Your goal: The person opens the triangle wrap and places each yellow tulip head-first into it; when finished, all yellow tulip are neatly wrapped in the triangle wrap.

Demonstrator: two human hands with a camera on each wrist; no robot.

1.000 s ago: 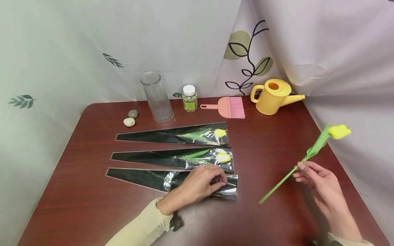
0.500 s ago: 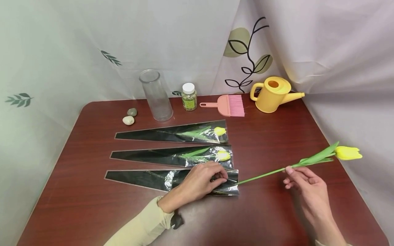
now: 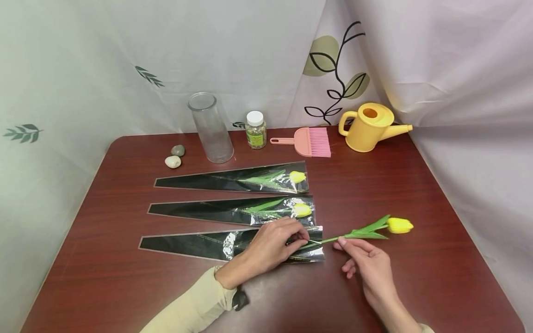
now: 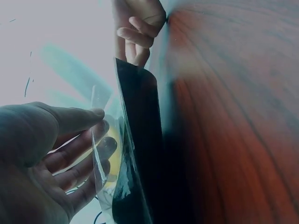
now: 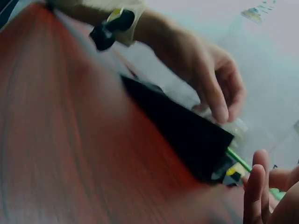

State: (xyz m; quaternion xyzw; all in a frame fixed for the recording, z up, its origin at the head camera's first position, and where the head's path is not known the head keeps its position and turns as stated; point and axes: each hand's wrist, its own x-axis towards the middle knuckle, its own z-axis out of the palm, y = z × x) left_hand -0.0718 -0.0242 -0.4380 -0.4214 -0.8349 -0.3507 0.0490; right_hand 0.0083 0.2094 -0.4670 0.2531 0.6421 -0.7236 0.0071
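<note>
My left hand (image 3: pixel 272 243) pinches the clear upper film of the nearest flower sleeve (image 3: pixel 187 243), lifting its wide right end apart from the black backing; the left wrist view shows the film (image 4: pixel 98 158) between thumb and fingers. My right hand (image 3: pixel 372 268) pinches the green stem of a yellow tulip (image 3: pixel 400 225) just below its leaves. The stem's lower end lies inside the sleeve mouth, while leaves and bloom are outside on the right. Behind it lie two more black-backed sleeves, a middle one (image 3: pixel 200 209) and a far one (image 3: pixel 195 182), each with a yellow tulip inside.
Along the table's back stand a clear glass vase (image 3: pixel 213 132), a white-lidded jar (image 3: pixel 256 131) and a yellow watering can (image 3: pixel 368 129). A pink brush with dustpan (image 3: pixel 303 142) lies between the jar and the can. Two stones (image 3: pixel 173 162) sit at the left.
The right hand has moved left with the tulip, turning it nearly level and sliding its stem into the sleeve mouth. The left hand has kept its hold on the film.
</note>
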